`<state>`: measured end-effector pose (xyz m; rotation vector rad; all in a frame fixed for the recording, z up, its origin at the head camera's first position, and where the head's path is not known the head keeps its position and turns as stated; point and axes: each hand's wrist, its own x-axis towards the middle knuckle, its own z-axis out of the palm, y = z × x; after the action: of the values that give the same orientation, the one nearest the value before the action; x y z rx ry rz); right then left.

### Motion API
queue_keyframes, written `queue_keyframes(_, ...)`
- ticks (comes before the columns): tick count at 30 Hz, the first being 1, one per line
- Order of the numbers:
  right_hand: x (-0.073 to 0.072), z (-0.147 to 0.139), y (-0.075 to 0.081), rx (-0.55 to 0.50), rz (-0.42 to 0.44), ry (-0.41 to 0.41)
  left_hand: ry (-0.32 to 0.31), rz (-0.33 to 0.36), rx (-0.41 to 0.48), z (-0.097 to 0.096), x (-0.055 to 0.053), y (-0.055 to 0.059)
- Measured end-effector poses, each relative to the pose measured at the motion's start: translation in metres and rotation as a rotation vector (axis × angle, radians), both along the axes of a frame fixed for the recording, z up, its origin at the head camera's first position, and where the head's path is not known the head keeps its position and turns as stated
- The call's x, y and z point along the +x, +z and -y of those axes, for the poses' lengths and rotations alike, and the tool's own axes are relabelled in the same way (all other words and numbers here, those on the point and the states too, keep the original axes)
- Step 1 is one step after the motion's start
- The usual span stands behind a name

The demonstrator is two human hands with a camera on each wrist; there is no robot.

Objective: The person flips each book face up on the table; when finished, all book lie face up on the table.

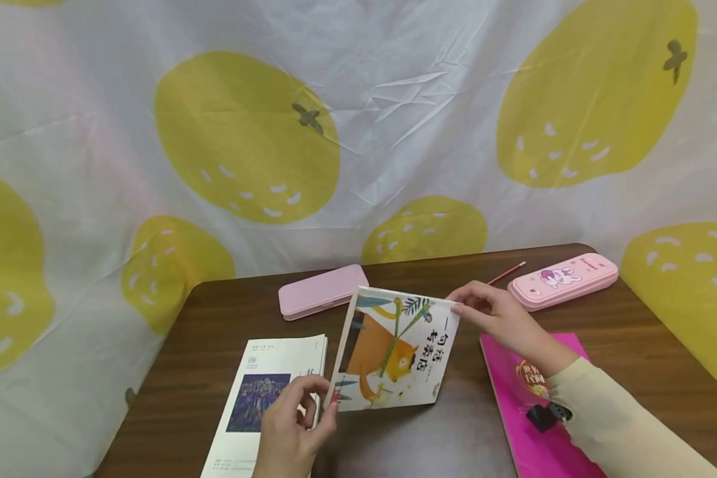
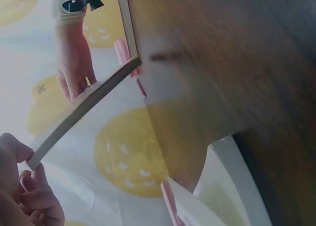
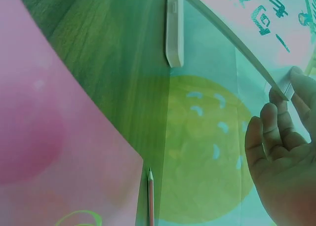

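A thin picture book [image 1: 388,352] with an orange animal on its cover is held tilted above the table between both hands. My left hand [image 1: 295,421] pinches its lower left corner between thumb and fingers. At the upper right corner, my right hand [image 1: 496,315] grips it, thumb on the cover side. The right wrist view shows that corner of the book [image 3: 256,53] between the thumb and fingers of the right hand [image 3: 284,142]. In the left wrist view the book [image 2: 84,110] appears nearly edge-on, with the left hand [image 2: 24,186] at its near end.
A white book [image 1: 257,398] lies at the left, partly behind the left hand. Under the right forearm is a magenta book [image 1: 502,398]. Farther back are a plain pink case [image 1: 322,291], a red pencil [image 1: 506,273] and a pink rabbit pencil case [image 1: 564,280]. A lemon-print curtain [image 1: 394,133] hangs behind the table.
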<state>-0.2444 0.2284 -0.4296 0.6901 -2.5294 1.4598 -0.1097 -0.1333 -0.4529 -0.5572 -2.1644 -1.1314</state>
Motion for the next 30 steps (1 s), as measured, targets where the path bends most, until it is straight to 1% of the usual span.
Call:
queue_keyframes(4, 0.001, 0.001, 0.000, 0.007, 0.045, -0.001, 0.015, 0.007, -0.001, 0.001, -0.001, -0.003)
queue_keyframes(6, 0.001, 0.003, -0.001, 0.012, 0.059, 0.000, 0.049, 0.036, -0.024, 0.001, -0.001, -0.003)
queue_keyframes(8, 0.001, 0.003, -0.001, 0.029, 0.070, 0.000, 0.090, 0.082, -0.051, 0.000, -0.001, -0.001)
queue_keyframes(10, 0.001, 0.004, -0.003, 0.051, 0.073, 0.005, 0.138, 0.147, -0.084, 0.001, 0.000, 0.000)
queue_keyframes(11, 0.000, 0.004, -0.003, 0.060, 0.075, 0.009, 0.153, 0.192, -0.095, 0.001, 0.000, 0.001)
queue_keyframes(15, 0.000, 0.003, -0.006, 0.085, 0.089, 0.044, 0.174, 0.397, -0.160, 0.002, -0.001, 0.004)
queue_keyframes(17, 0.000, 0.001, -0.006, 0.096, 0.105, 0.073, 0.163, 0.499, -0.200, 0.003, -0.002, 0.004)
queue_keyframes(18, 0.000, 0.000, -0.007, 0.105, 0.110, 0.090, 0.154, 0.537, -0.223, 0.004, -0.002, 0.004)
queue_keyframes(20, 0.000, -0.002, -0.007, 0.132, 0.117, 0.128, 0.122, 0.593, -0.263, 0.005, -0.002, 0.002)
queue_keyframes(25, -0.001, -0.001, -0.009, 0.232, 0.140, 0.193, 0.027, 0.661, -0.351, 0.007, -0.001, -0.004)
queue_keyframes(30, -0.002, 0.004, -0.013, 0.324, 0.154, 0.239, -0.040, 0.736, -0.409, 0.006, -0.001, -0.010)
